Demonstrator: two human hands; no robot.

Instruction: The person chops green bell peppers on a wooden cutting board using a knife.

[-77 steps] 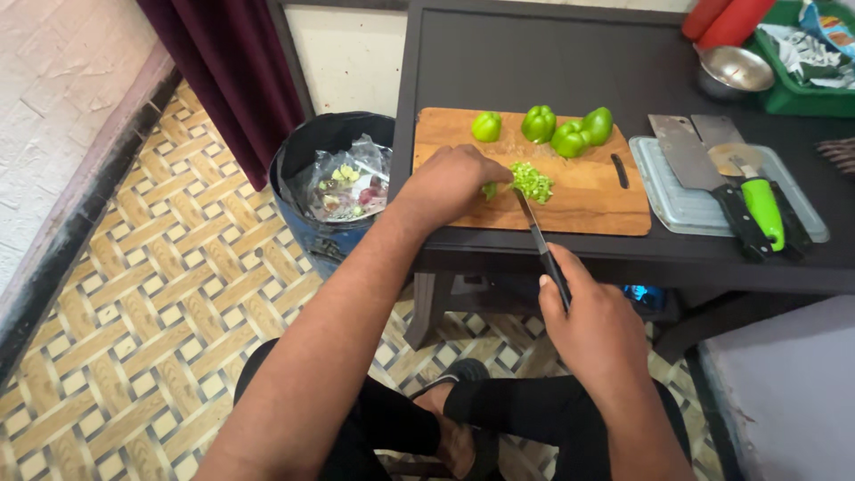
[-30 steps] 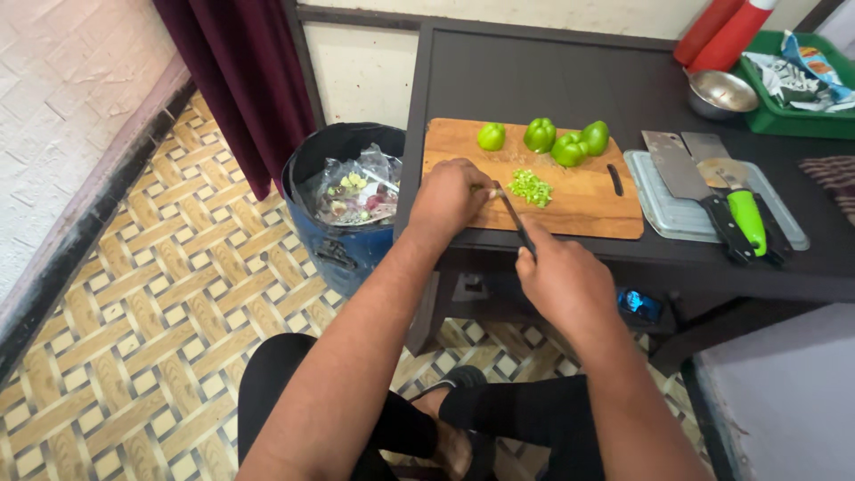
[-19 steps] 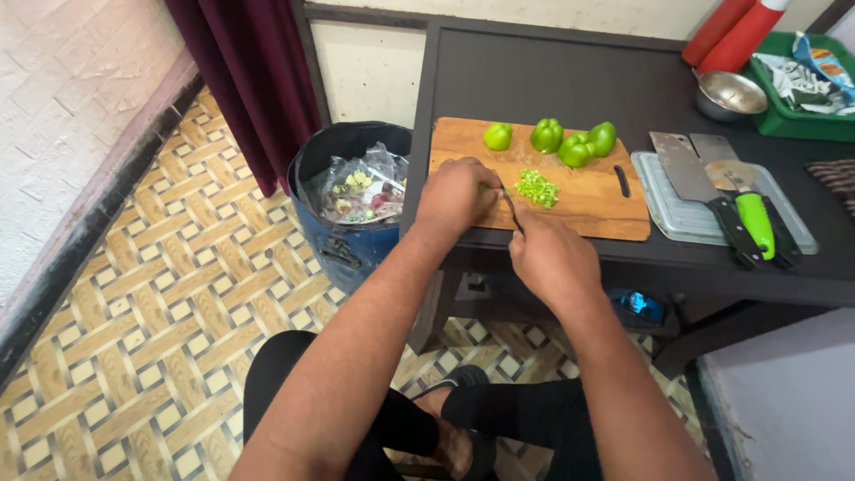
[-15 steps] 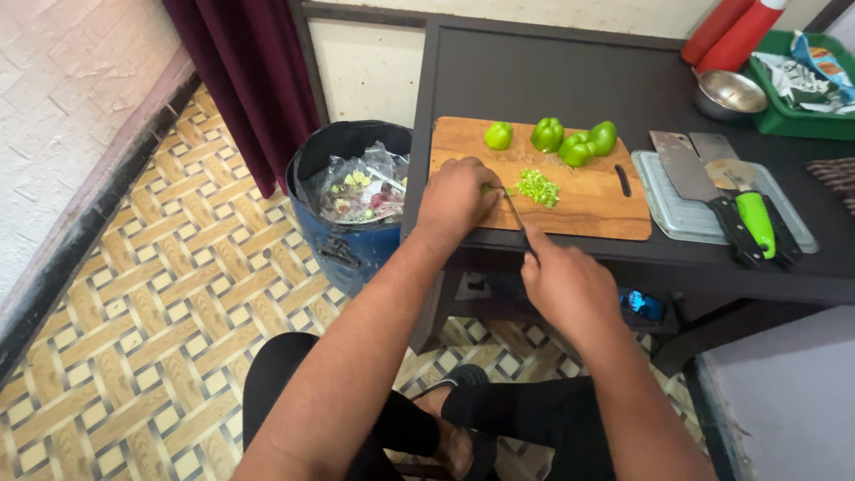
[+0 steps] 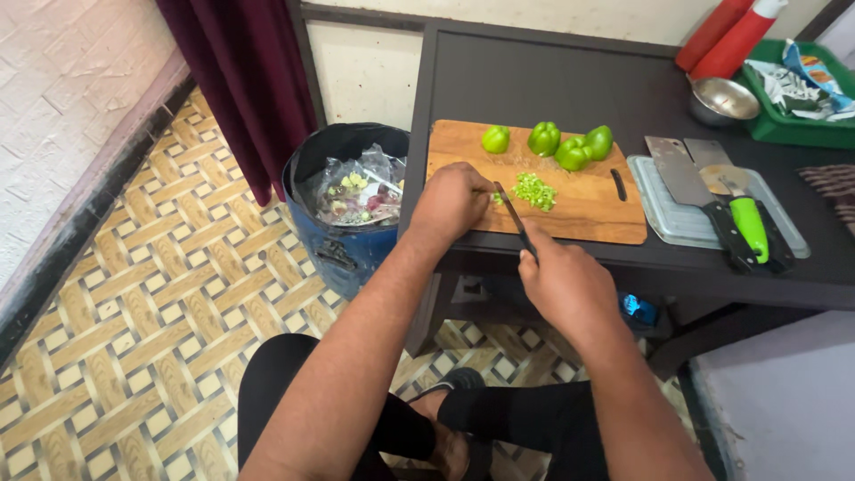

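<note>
The right hand (image 5: 563, 283) is closed around the handle of a knife (image 5: 515, 216), its blade angled toward the left hand (image 5: 452, 198), which is curled, knuckles up, over a green pepper piece on the wooden cutting board (image 5: 588, 212). The fingertips are hidden, so the blade could nick them. The chopped pepper pile (image 5: 534, 191) lies just beside the blade. The board sits near the table edge above an open bin (image 5: 343, 209); bits could fall.

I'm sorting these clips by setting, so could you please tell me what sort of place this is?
Probably a home kitchen corner: a wooden cutting board with green pepper pieces on a dark table, a cleaver on a tray, and a scrap-filled bin on patterned floor tiles.
</note>
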